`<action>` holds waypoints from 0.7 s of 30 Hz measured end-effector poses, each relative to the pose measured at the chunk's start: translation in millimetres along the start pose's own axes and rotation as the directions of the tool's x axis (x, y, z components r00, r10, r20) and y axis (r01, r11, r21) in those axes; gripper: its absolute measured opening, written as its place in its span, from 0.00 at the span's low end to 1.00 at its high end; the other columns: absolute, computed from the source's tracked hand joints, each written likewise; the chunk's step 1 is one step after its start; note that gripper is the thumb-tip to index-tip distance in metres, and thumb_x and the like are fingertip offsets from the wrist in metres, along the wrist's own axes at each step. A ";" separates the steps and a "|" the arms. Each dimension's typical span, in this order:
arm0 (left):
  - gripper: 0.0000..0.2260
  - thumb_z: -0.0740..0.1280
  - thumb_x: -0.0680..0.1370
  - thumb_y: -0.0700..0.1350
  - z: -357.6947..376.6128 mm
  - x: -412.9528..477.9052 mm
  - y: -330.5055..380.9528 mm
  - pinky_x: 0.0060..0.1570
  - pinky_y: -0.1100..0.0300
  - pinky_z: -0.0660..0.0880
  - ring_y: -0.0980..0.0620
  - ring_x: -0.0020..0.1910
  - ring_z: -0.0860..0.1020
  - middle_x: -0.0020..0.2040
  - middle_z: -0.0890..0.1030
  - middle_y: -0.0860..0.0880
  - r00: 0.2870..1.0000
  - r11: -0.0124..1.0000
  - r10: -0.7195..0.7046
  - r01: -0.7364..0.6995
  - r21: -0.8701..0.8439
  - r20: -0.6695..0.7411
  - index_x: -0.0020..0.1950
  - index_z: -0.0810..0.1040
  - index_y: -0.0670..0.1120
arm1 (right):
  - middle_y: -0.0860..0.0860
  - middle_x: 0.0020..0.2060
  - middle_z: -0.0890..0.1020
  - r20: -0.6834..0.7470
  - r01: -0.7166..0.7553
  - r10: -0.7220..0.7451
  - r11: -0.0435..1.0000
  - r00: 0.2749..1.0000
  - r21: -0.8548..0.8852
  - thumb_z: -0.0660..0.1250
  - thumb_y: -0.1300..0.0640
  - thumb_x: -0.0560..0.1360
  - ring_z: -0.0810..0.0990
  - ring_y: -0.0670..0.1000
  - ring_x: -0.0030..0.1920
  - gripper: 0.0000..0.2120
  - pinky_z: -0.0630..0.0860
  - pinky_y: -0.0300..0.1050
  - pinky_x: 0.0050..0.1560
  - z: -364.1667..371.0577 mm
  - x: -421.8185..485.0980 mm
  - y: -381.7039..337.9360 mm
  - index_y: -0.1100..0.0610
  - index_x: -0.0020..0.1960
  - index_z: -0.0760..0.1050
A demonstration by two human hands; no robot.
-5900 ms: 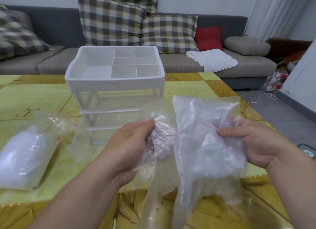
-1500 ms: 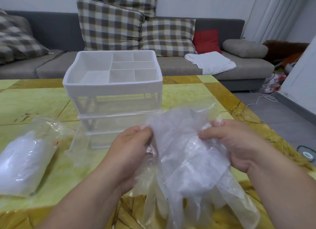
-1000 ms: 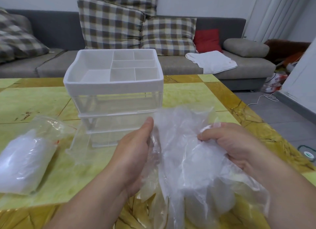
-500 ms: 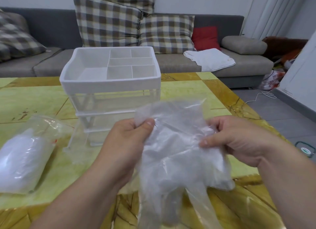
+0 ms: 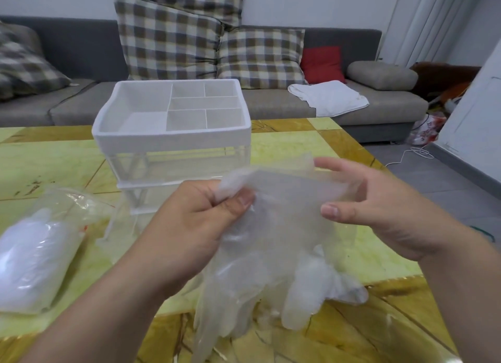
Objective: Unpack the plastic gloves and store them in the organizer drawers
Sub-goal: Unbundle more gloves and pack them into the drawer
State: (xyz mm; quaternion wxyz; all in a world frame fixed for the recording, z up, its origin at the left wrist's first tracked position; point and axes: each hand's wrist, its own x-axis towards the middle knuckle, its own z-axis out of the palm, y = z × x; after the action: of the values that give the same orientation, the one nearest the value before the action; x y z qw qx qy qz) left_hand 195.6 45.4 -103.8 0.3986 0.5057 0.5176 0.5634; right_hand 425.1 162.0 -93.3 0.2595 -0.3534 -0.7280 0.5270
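Since half a second ago the right hand (image 5: 385, 208) has let go of its pinch and spread out, and the bundle of plastic gloves (image 5: 273, 243) now hangs lower, with its finger ends fanned out toward the bottom of the frame. That hand's fingers (image 5: 333, 164) are stretched out straight behind the upper edge of the bundle, thumb held apart in front, gripping nothing; whether they touch the plastic I cannot tell, as the hand is blurred. The left hand (image 5: 200, 221) holds the bundle, thumb and curled fingers pinched on the cuff edge at its upper left corner. The gloves hang in mid-frame between the two hands, above the yellow-green marbled counter (image 5: 48, 162), with their tips low near its surface. Behind them, at centre frame, stands the white organizer (image 5: 173, 139), its divided top tray bare and the clear drawers (image 5: 179, 162) beneath pushed in. At the lower left a clear bag (image 5: 32, 257) packed with white plastic lies flat on the counter, well apart from the hands. Beyond the counter runs a grey sofa (image 5: 81, 48) with checked cushions (image 5: 168, 45), a red cushion (image 5: 322, 64) and a white cloth (image 5: 329, 97) on its seat at the upper right.
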 end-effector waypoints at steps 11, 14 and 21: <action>0.13 0.65 0.79 0.44 -4.9 1.2 -1.3 0.37 0.65 0.77 0.49 0.38 0.82 0.44 0.85 0.37 0.995 0.997 -0.034 0.027 -0.067 -0.098 0.46 0.85 0.36 | 0.56 0.30 0.59 0.245 -0.025 0.049 0.994 0.968 -0.102 0.83 0.56 0.57 0.58 0.55 0.32 0.28 0.57 0.41 0.31 -4.9 -0.8 8.8 0.62 0.31 0.62; 0.14 0.65 0.76 0.47 -5.6 0.6 -3.9 0.40 0.60 0.78 0.45 0.41 0.82 0.46 0.84 0.34 0.997 0.994 -0.082 0.080 -0.081 -0.013 0.46 0.85 0.37 | 0.51 0.33 0.71 0.361 -0.071 0.104 0.992 0.927 -0.104 0.82 0.53 0.58 0.69 0.47 0.34 0.23 0.66 0.38 0.34 -6.8 -6.8 1.4 0.64 0.37 0.72; 0.15 0.66 0.75 0.48 1.4 0.6 -10.0 0.46 0.53 0.77 0.43 0.43 0.82 0.48 0.84 0.34 0.993 0.986 -0.111 0.115 -0.117 0.041 0.47 0.84 0.37 | 0.58 0.42 0.86 0.093 0.026 -0.040 0.988 0.995 0.152 0.82 0.57 0.64 0.84 0.54 0.44 0.13 0.81 0.46 0.46 16.9 1.9 4.0 0.63 0.42 0.84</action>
State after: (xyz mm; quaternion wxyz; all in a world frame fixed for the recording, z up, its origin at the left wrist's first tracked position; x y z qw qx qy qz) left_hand 196.1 47.7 -113.6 0.4682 0.4606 0.5040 0.5610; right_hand 412.3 154.4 -102.4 0.2589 -0.2950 -0.7036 0.5923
